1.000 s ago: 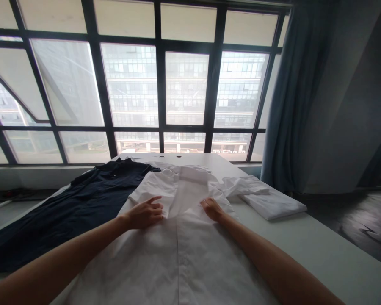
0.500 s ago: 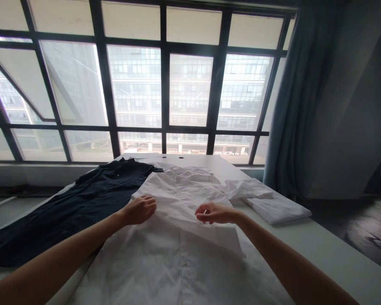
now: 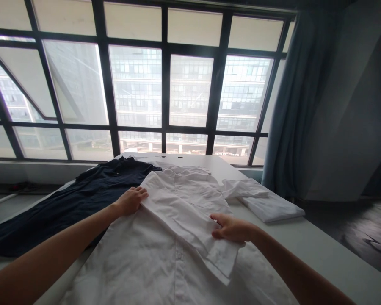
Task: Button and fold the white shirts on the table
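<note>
A white button-front shirt point(image 3: 123, 254) lies spread face up on the table, its collar end away from me. One sleeve point(image 3: 190, 231) runs diagonally over the front, with its cuff end towards the lower right. My left hand point(image 3: 132, 201) is closed on the shirt's left edge near the shoulder, fingertips curled over the cloth. On the folded sleeve rests my right hand point(image 3: 230, 227), thumb and forefinger apart; its other fingers are hidden. The second sleeve point(image 3: 247, 188) stretches out to the right.
A dark navy garment point(image 3: 92, 195) lies to the left of the shirt. A folded white garment point(image 3: 276, 209) sits near the right edge of the white table point(image 3: 307, 250). Beyond the table stand large windows point(image 3: 190, 91) and a blue-grey curtain point(image 3: 292, 114).
The sleeve now lies flatter and more diagonally across the shirt front. My right hand has moved right and down, its thumb and forefinger spreading. My left hand has shifted slightly left and up.
</note>
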`<state>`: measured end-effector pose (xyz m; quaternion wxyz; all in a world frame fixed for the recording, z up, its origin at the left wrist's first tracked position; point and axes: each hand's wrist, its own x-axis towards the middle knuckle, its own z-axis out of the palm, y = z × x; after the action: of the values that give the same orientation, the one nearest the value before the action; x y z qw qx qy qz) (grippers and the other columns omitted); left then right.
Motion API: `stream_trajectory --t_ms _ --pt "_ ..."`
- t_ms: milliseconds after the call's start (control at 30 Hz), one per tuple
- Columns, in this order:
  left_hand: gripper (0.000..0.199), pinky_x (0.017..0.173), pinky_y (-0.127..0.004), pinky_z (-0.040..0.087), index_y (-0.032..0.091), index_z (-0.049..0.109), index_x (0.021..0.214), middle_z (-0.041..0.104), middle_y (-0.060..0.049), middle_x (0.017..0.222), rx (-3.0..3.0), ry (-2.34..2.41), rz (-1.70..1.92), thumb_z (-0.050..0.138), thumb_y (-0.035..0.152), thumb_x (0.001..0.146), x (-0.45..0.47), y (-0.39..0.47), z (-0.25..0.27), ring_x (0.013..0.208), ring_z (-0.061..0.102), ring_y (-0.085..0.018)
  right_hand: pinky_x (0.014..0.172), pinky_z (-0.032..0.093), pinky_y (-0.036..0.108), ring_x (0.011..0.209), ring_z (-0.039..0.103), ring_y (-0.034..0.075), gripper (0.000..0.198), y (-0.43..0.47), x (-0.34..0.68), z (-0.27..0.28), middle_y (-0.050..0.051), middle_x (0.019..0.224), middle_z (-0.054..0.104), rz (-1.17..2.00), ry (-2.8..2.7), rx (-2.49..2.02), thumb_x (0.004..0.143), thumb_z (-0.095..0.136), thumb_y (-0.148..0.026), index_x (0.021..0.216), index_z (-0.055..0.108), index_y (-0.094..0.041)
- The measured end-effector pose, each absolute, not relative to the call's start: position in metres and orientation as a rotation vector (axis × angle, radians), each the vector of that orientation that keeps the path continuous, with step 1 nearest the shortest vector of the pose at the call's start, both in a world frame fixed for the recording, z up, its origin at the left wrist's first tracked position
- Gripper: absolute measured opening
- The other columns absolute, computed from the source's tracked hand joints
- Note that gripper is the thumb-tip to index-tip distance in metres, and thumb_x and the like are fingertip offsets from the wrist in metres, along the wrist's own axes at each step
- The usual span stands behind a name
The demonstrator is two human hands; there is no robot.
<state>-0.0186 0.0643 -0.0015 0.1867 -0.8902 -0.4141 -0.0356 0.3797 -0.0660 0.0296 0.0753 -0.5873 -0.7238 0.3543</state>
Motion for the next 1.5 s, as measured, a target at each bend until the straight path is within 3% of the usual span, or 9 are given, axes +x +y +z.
stream_trajectory --t_ms 133,467,633,733,900,1033,1167,1400,1500 --pt "0.049 0.105 -0.038 0.046 0.018 0.064 0.126 0.064 -0.011 0.133 -2.539 -1.312 -0.124 0.043 0.002 0.085 -0.033 0.077 -0.010 0.125 0.058 -0.024 0.091 0.048 0.038 0.107 0.065 0.030 0.046 -0.074 0.386 0.037 0.008 0.117 0.070 0.916 -2.397 -1.881 0.071 0.071 -0.031 0.116 0.065 -0.021" --pt "0.056 0.113 -0.033 0.041 0.008 0.054 0.140 0.052 -0.015 0.147 -2.496 -1.584 -0.084 0.034 0.002 0.088 -0.038 0.084 -0.019 0.138 0.047 -0.023 0.099 0.046 0.042 0.119 0.060 0.035 0.084 -0.087 0.377 0.049 0.016 0.134 0.062 0.780 -2.455 -2.077 0.066 0.077 -0.051 0.139 0.054 -0.017" --pt "0.060 0.110 -0.034 0.044 0.013 0.056 0.140 0.050 -0.012 0.149 -2.508 -1.626 -0.103 0.036 0.001 0.086 -0.037 0.084 -0.018 0.135 0.050 -0.024 0.102 0.045 0.043 0.121 0.059 0.034 0.077 -0.093 0.366 0.046 0.016 0.133 0.062 0.429 -2.425 -1.833 0.071 0.078 -0.037 0.141 0.054 -0.018" --pt "0.061 0.111 -0.036 0.043 0.019 0.057 0.141 0.047 -0.009 0.152 -2.541 -1.620 -0.070 0.038 0.002 0.085 -0.037 0.085 -0.017 0.137 0.048 -0.024 0.110 0.038 0.045 0.129 0.052 0.032 0.055 -0.095 0.347 0.036 0.013 0.140 0.057 0.340 -2.510 -1.430 0.084 0.069 -0.040 0.135 0.061 -0.022" --pt "0.065 0.114 -0.040 0.038 0.025 0.050 0.145 0.039 -0.005 0.157 -2.598 -1.626 0.117 0.043 0.004 0.084 -0.043 0.088 -0.014 0.143 0.040 -0.026 0.121 0.014 0.054 0.149 0.023 0.035 0.082 -0.096 0.326 0.011 0.014 0.160 0.030 0.541 -2.793 -0.972 0.083 0.066 -0.060 0.152 0.041 -0.023" --pt "0.064 0.115 -0.053 0.032 0.026 0.055 0.141 0.042 -0.007 0.155 -2.582 -1.620 0.173 0.046 0.004 0.081 -0.038 0.087 -0.008 0.143 0.039 -0.029 0.121 0.005 0.058 0.151 0.014 0.033 0.082 -0.101 0.327 0.008 0.009 0.163 0.022 0.723 -2.883 -0.803 0.087 0.060 -0.061 0.157 0.029 -0.030" --pt "0.041 0.118 -0.059 0.017 0.020 0.069 0.121 0.058 -0.011 0.142 -2.582 -1.504 0.050 0.043 0.014 0.090 -0.009 0.080 -0.009 0.137 0.046 -0.031 0.122 0.014 0.051 0.147 0.030 0.030 0.069 -0.101 0.325 0.012 0.008 0.157 0.038 0.796 -2.797 -0.771 0.092 0.056 -0.057 0.153 0.039 -0.030" --pt "0.066 0.120 -0.049 0.016 0.020 0.022 0.158 0.015 -0.010 0.165 -2.904 -1.425 0.086 0.018 0.054 0.103 0.030 0.055 -0.031 0.153 0.013 -0.027 0.122 0.011 0.054 0.150 0.017 0.034 0.084 -0.082 0.323 0.006 0.016 0.162 0.022 0.585 -2.810 -1.090 0.090 0.055 -0.060 0.157 0.030 -0.016" --pt "0.071 0.118 -0.050 0.023 0.018 0.028 0.156 0.022 -0.014 0.163 -2.916 -1.375 0.153 0.027 0.061 0.100 0.031 0.050 -0.027 0.150 0.021 -0.031 0.115 0.032 0.050 0.138 0.043 0.036 0.079 -0.080 0.325 0.020 0.016 0.150 0.047 0.614 -2.828 -1.072 0.080 0.066 -0.064 0.144 0.053 -0.020"
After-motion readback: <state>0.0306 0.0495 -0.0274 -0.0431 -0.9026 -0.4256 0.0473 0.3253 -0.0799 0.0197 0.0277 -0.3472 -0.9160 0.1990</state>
